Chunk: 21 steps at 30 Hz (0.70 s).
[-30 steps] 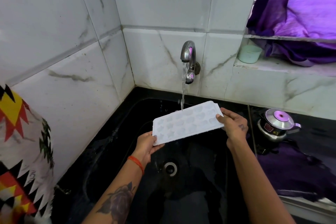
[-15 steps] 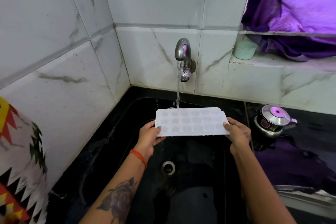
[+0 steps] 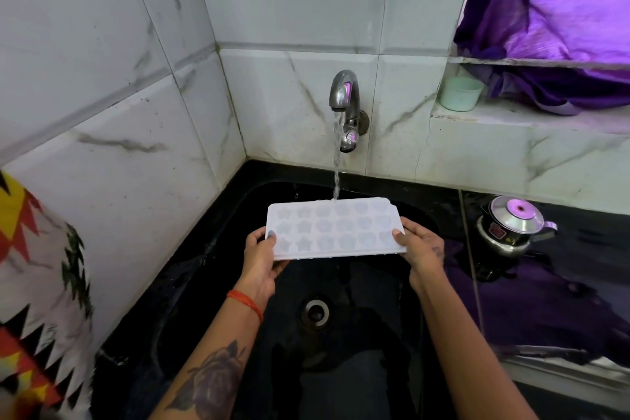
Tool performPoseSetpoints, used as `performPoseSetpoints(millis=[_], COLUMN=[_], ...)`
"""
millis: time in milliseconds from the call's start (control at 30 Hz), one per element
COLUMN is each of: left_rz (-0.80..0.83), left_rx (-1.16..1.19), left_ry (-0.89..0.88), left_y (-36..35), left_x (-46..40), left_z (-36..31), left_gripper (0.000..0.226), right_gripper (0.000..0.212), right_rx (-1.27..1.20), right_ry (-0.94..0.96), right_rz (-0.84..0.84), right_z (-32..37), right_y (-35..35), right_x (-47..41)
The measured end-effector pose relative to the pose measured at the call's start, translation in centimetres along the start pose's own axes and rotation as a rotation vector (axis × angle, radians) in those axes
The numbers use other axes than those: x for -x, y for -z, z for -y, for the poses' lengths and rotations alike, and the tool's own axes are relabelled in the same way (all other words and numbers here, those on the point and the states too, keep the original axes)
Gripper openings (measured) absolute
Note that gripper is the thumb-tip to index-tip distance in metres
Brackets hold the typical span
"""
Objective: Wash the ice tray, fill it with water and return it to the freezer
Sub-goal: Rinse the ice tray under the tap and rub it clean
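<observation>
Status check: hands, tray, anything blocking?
Left hand and right hand grip the tray by its ends. Tray level over sink, tap stream hitting far edge. Nothing blocking.

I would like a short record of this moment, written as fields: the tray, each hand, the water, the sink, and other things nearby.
tray: white ice tray, roughly level, over the sink
left hand: left hand grips the tray's left end
right hand: right hand grips the tray's right end
water: tap running; stream lands on the tray's far edge
sink: black sink, drain open
nearby: steel pot on the counter at right; pale green cup on the ledge
</observation>
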State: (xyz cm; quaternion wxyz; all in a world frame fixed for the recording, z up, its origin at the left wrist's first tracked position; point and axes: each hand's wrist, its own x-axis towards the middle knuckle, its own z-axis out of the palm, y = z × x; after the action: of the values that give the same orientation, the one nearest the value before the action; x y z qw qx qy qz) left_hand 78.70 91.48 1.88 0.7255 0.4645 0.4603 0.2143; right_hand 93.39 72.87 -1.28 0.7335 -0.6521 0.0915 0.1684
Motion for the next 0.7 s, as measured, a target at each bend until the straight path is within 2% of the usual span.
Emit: performPoseSetpoints(millis=[267,500,700], left_rz=[-0.067,-0.130,-0.148], left_rx=[0.069,0.167,0.193], left_ry=[-0.001,-0.029,-0.026], left_y=[1.7,2.2,2.7], left_x=[-0.1,-0.2,-0.5], left_z=[-0.3,-0.7,-0.4], left_gripper=[0.031,0.031,0.032], right_gripper=[0.039,0.038,0.025], right_rx=[0.085,0.276,0.479], right_ry=[0.023,0.041,0.103], right_rz=[0.064,0.095,0.053], right_z=[-0.4,0.1,1.7], right_y=[-2.4,-3.7,-4.9], right_x=[0.8,1.0,0.6])
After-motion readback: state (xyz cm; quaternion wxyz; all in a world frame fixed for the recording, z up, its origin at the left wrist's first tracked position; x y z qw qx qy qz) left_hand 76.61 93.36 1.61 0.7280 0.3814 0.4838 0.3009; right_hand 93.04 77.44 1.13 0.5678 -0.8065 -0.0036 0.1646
